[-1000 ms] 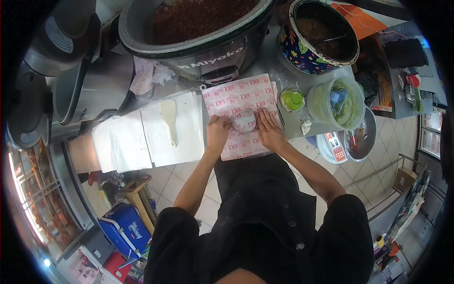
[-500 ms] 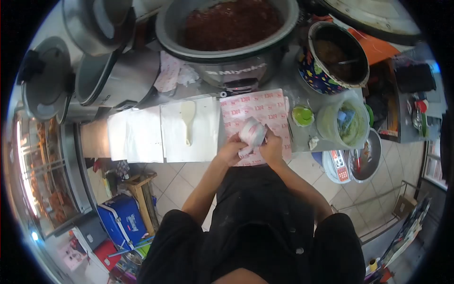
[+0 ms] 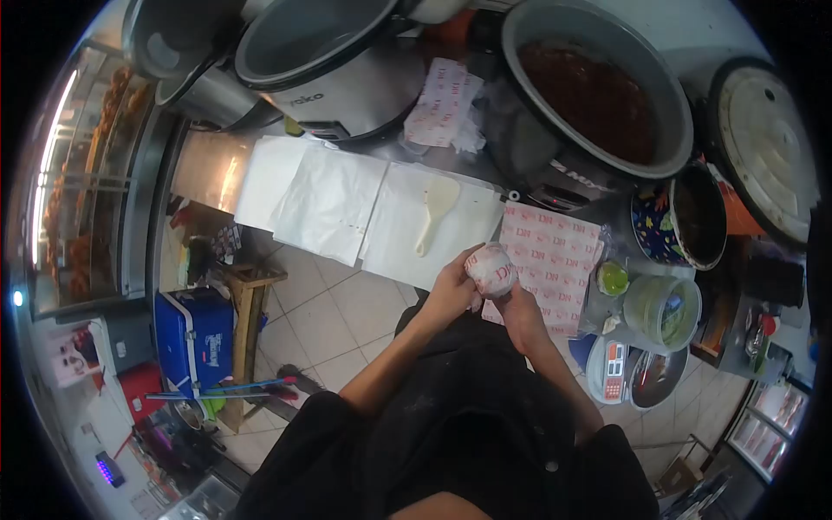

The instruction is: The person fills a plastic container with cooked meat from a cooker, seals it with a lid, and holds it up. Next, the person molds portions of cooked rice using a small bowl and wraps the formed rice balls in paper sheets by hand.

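A rounded bundle wrapped in red-and-white printed paper (image 3: 491,269) sits between my two hands; its contents are hidden. My left hand (image 3: 458,286) grips its left side, fingers curled round the paper. From below and to the right, my right hand (image 3: 521,308) is closed on the same bundle. Just behind it lies a stack of printed wrapping paper (image 3: 555,251) on the counter. To the left, a cream rice paddle (image 3: 436,212) rests on white paper sheets (image 3: 394,230).
A large cooker of dark reddish-brown food (image 3: 598,104) stands behind the printed sheets, with another cooker (image 3: 347,95) to its left. On the right are a patterned pot (image 3: 652,227), a green-lidded container (image 3: 612,278), a clear tub (image 3: 646,308) and a scale (image 3: 614,373).
My view has swung left. The paper bundle, partly loose at its lower end before, now looks rounder and more closed, and both hands have lifted it off the printed sheets toward my body.
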A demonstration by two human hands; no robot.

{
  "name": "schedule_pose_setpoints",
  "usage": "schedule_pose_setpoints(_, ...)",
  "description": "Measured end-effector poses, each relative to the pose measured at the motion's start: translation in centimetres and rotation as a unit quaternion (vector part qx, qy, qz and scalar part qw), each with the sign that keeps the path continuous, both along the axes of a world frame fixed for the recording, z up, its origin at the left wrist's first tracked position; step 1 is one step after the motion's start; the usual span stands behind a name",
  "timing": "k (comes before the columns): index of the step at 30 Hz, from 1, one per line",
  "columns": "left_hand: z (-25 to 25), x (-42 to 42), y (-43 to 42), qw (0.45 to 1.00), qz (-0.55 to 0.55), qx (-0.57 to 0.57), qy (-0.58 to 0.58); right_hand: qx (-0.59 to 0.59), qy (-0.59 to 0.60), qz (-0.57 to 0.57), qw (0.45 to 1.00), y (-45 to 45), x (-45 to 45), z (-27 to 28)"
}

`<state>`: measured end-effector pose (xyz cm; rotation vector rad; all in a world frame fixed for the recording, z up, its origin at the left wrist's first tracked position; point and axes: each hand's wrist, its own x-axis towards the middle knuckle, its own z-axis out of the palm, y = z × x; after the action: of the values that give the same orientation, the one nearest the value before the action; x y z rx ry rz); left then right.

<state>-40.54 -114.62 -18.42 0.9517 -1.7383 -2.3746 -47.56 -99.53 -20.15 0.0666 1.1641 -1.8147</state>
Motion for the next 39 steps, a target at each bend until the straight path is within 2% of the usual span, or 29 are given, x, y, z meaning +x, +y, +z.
schedule_pose_setpoints(1,-0.1,0.6,-0.3,0.999,0.002,-0.024,0.033,0.015,-0.029,-0.014,0.999,-1.2,0.0,1.1)
schedule_pose_setpoints(2,1.6,1.2,-1.0,1.000,-0.007,0.022,-0.012,0.032,-0.059,-0.031,0.997,-2.5,-0.2,2.1)
schedule_pose_setpoints(3,1.4,1.7,-0.9,0.998,0.028,-0.046,0.011,0.048,-0.088,-0.051,0.994,-3.7,-0.4,3.1)
schedule_pose_setpoints(4,1.0,2.1,-0.5,0.991,0.061,-0.114,0.034,0.128,-0.042,-0.047,0.990,-5.0,-0.2,4.3)
schedule_pose_setpoints(5,0.8,2.4,-0.3,0.978,0.093,-0.180,0.057,0.134,-0.037,-0.061,0.988,-6.2,0.0,4.2)
schedule_pose_setpoints(8,1.5,4.1,-1.8,0.959,0.053,-0.277,0.039,0.140,-0.042,-0.101,0.984,-9.0,0.0,4.1)
schedule_pose_setpoints(11,2.2,5.9,-4.2,0.918,-0.031,-0.390,0.066,0.132,-0.072,-0.108,0.983,-11.0,0.2,4.6)
schedule_pose_setpoints(12,1.8,6.9,-5.6,0.926,-0.081,-0.359,0.083,0.140,-0.070,-0.099,0.983,-11.4,0.4,4.5)
schedule_pose_setpoints(15,1.9,9.1,-10.2,0.890,-0.150,-0.394,0.174,0.134,-0.117,-0.022,0.984,-12.4,1.4,4.6)
schedule_pose_setpoints(16,2.6,9.6,-11.3,0.906,-0.157,-0.358,0.161,0.127,-0.143,0.014,0.981,-12.8,2.0,4.6)
schedule_pose_setpoints(19,3.8,10.1,-13.5,0.881,-0.153,-0.423,0.147,0.108,-0.191,0.081,0.972,-13.9,4.5,2.8)
schedule_pose_setpoints(22,2.5,9.5,-15.9,0.858,-0.079,-0.475,0.179,0.096,-0.236,0.060,0.965,-15.8,6.0,1.2)
schedule_pose_setpoints(25,1.5,9.8,-16.8,0.937,0.023,-0.345,0.037,0.114,-0.218,0.028,0.969,-17.8,5.9,1.7)
schedule_pose_setpoints(26,0.3,9.9,-17.0,0.983,0.119,-0.140,0.017,0.113,-0.201,0.007,0.973,-18.8,5.6,1.7)
schedule_pose_setpoints(27,-0.4,9.9,-17.2,0.991,0.128,-0.032,0.037,0.109,-0.183,-0.015,0.977,-19.9,5.2,1.6)
schedule_pose_setpoints(28,-0.9,9.9,-17.1,0.986,0.134,0.078,0.054,0.142,-0.118,-0.034,0.982,-20.7,5.0,-1.0)
schedule_pose_setpoints(29,-1.2,9.9,-16.9,0.970,0.138,0.188,0.069,0.167,-0.041,-0.028,0.985,-22.0,4.9,-1.2)
schedule_pose_setpoints(30,-1.5,8.9,-16.9,0.991,0.107,0.009,0.078,0.190,0.038,-0.021,0.981,-23.6,4.8,-1.5)
schedule_pose_setpoints(31,-2.5,8.0,-18.3,0.988,0.127,0.019,0.088,0.213,0.116,-0.013,0.970,-25.1,4.6,-1.7)
schedule_pose_setpoints(34,-5.8,4.1,-25.5,0.975,0.188,0.044,0.112,0.167,0.210,-0.021,0.963,-28.5,3.2,-0.5)
schedule_pose_setpoints(35,-6.4,2.6,-28.0,0.969,0.209,0.051,0.118,0.171,0.214,-0.027,0.961,-28.6,2.7,-0.5)
schedule_pose_setpoints(37,-8.5,-0.1,-32.1,0.982,0.182,-0.042,0.037,0.177,0.226,-0.040,0.957,-28.1,1.6,-0.5)
schedule_pose_setpoints(39,-12.1,-3.0,-33.4,0.984,0.166,-0.064,0.022,0.193,0.185,-0.040,0.963,-26.0,1.5,-0.4)
